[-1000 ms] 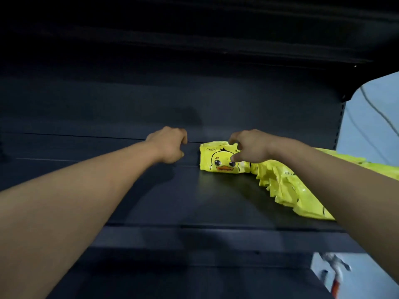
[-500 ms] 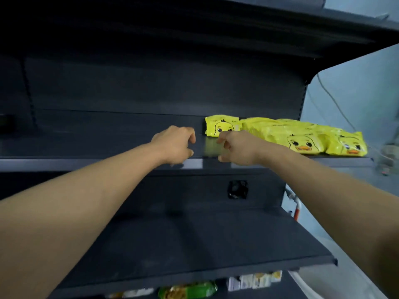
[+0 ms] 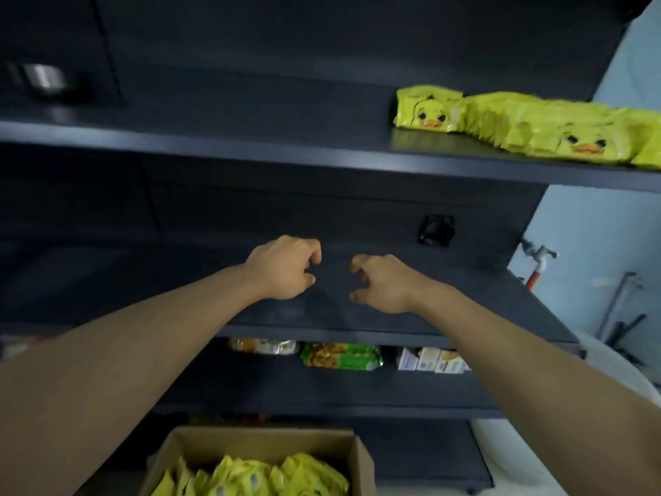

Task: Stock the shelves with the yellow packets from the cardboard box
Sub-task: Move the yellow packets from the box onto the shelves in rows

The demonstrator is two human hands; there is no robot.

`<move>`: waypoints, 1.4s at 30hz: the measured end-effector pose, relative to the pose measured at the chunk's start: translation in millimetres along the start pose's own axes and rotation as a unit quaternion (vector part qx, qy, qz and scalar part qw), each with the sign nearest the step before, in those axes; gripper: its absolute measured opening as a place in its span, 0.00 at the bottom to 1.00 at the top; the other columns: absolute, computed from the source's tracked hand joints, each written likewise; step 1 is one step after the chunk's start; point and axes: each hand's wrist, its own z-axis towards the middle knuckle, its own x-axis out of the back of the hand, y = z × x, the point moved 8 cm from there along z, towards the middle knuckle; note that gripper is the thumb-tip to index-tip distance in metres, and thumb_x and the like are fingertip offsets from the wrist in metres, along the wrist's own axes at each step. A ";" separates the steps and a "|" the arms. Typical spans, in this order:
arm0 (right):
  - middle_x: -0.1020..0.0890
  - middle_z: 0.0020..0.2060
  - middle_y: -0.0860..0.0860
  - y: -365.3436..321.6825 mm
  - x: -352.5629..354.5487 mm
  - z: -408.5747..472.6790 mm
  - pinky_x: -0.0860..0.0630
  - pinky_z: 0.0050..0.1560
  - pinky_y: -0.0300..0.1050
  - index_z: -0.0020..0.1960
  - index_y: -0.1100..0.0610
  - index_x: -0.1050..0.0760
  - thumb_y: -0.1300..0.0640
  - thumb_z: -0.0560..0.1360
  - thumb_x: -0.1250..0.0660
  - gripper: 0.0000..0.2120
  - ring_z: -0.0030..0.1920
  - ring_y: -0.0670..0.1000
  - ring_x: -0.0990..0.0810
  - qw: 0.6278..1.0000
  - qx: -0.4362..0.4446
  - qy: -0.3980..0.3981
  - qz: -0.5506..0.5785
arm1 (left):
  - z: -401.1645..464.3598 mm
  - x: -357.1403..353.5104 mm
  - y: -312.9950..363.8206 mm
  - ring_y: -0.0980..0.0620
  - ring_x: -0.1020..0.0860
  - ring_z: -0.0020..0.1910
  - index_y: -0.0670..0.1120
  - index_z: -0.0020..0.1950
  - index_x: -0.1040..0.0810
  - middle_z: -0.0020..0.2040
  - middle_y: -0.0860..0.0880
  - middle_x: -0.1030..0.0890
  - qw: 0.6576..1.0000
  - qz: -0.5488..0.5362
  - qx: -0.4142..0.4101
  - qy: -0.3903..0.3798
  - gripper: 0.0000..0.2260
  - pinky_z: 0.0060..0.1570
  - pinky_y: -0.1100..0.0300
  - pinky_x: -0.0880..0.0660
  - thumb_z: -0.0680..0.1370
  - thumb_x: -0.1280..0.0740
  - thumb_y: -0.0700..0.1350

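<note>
Head view: left hand and right hand outstretched, loosely curled, empty.

Both arms are stretched forward over the middle shelf. The left hand and right hand are held loosely curled, nothing being gripped.

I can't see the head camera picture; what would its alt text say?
Two bare hands, left hand and right hand, reach out empty with loosely curled fingers before dark shelves. Yellow packets with duck faces line the upper shelf at right; below, a cardboard box holds more.
</note>
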 end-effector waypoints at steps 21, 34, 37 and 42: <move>0.25 0.61 0.57 90.1 -410.5 -10.8 0.26 0.55 0.47 0.67 0.59 0.33 0.53 0.78 0.37 0.20 0.58 0.55 0.25 0.942 -0.063 -0.322 0.070 | -174.9 -385.9 -151.2 0.51 0.24 0.58 0.51 0.61 0.28 0.61 0.51 0.23 0.916 -0.089 0.248 -0.302 0.13 0.52 0.51 0.23 0.77 0.33 0.48; 0.23 0.55 0.57 146.4 -575.3 -18.5 0.24 0.41 0.45 0.65 0.59 0.35 0.57 0.77 0.37 0.18 0.50 0.55 0.22 0.920 -0.245 -0.294 0.081 | -145.0 -529.9 -163.0 0.51 0.26 0.61 0.51 0.60 0.28 0.61 0.52 0.24 0.924 -0.103 0.166 -0.330 0.11 0.51 0.55 0.27 0.78 0.35 0.46; 0.24 0.57 0.57 151.0 -594.5 -24.6 0.25 0.43 0.45 0.65 0.61 0.36 0.59 0.77 0.37 0.18 0.51 0.54 0.22 0.913 -0.297 -0.267 0.089 | -134.5 -548.9 -165.8 0.50 0.26 0.60 0.50 0.60 0.28 0.61 0.51 0.24 0.925 -0.109 0.152 -0.332 0.11 0.53 0.52 0.25 0.77 0.35 0.44; 0.22 0.55 0.53 146.2 -623.2 -29.7 0.29 0.44 0.43 0.61 0.55 0.31 0.53 0.82 0.46 0.12 0.49 0.50 0.25 0.919 -0.327 -0.202 0.087 | -113.5 -568.5 -163.3 0.49 0.26 0.59 0.50 0.60 0.27 0.61 0.51 0.24 0.932 -0.120 0.128 -0.318 0.11 0.54 0.52 0.25 0.77 0.35 0.43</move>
